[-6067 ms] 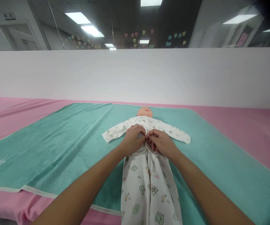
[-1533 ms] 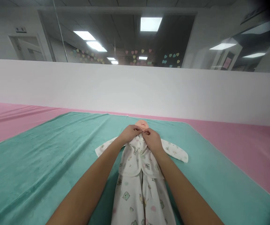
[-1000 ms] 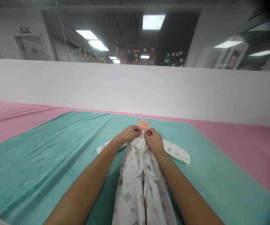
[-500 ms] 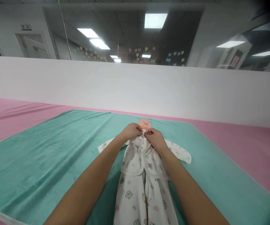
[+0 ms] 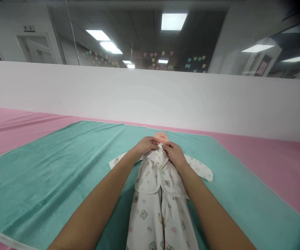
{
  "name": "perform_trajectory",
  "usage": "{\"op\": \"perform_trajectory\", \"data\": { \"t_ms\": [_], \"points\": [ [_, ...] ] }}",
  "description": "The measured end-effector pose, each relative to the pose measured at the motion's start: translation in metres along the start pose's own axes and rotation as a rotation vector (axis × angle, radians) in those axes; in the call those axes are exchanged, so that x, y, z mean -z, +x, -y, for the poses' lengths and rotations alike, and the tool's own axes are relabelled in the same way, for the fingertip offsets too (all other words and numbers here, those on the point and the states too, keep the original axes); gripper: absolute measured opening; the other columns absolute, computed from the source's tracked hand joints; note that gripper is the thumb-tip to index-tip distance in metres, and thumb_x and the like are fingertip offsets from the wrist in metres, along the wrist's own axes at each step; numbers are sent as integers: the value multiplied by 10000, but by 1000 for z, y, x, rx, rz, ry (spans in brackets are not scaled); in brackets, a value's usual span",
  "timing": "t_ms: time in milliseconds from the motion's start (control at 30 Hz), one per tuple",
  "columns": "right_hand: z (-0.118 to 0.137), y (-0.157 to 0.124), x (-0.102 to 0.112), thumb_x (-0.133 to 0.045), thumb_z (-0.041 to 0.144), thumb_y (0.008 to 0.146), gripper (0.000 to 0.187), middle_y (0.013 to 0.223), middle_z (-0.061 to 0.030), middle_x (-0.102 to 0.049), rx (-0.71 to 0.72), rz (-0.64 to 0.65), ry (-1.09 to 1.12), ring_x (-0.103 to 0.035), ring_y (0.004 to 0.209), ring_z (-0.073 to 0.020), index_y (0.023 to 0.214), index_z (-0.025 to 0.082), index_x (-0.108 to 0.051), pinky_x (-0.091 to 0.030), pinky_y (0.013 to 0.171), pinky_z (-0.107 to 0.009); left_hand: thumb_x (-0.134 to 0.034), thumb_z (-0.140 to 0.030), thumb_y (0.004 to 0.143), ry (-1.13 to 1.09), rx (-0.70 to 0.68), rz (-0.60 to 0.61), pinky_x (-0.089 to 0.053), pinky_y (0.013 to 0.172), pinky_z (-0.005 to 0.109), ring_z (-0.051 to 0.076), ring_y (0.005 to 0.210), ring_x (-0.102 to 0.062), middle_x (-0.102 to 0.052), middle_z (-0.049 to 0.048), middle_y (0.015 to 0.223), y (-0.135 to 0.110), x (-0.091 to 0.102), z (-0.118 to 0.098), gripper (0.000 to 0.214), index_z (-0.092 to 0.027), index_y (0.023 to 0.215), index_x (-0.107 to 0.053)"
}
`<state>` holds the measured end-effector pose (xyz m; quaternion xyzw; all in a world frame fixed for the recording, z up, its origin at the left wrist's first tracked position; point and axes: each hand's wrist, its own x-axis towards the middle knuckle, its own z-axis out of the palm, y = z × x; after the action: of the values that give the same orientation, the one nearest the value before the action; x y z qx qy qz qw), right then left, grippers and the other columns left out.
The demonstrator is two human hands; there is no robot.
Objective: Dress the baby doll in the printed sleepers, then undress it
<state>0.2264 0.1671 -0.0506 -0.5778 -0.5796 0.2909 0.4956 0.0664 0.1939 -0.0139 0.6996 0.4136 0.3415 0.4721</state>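
A baby doll point(image 5: 160, 136) lies on its back on a teal towel point(image 5: 48, 170), head away from me. It wears a white sleepsuit point(image 5: 158, 194) printed with small bears and hearts. My left hand point(image 5: 146, 144) and my right hand point(image 5: 173, 153) meet at the sleepsuit's collar, just below the doll's chin. Both hands are closed, pinching the two front edges of the fabric together. The doll's sleeves spread out to either side, and its lower face is partly hidden behind my fingers.
The teal towel lies over a pink sheet point(image 5: 275, 156) that covers the whole surface. A white partition wall point(image 5: 150, 93) runs along the far edge, with glass and ceiling lights above it.
Six seconds ago my hands were pinching the sleepsuit at the doll's waist. They have since moved up to the collar, where they have stayed for the last second and a half.
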Motion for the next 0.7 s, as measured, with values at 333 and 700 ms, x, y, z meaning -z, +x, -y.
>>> {"op": "perform_trajectory", "data": {
  "t_ms": [333, 700],
  "points": [
    [3, 0, -1, -531, 368, 685, 223, 721, 3, -638, 110, 6, -35, -538, 666, -148, 772, 204, -655, -396, 622, -257, -529, -295, 775, 359, -165, -146, -433, 663, 232, 150, 773, -576, -640, 48, 875, 12, -10, 13, 206, -150, 886, -626],
    [-81, -42, 84, -438, 410, 802, 390, 1132, -71, -552, 241, -124, -730, -466, 1046, -253, 1143, 256, -547, -360, 883, -413, -305, -483, 881, 941, -84, -293, -378, 801, 317, 243, 993, -511, -572, 92, 1077, -68, 57, 80, 443, -193, 1110, -550]
  ]
}}
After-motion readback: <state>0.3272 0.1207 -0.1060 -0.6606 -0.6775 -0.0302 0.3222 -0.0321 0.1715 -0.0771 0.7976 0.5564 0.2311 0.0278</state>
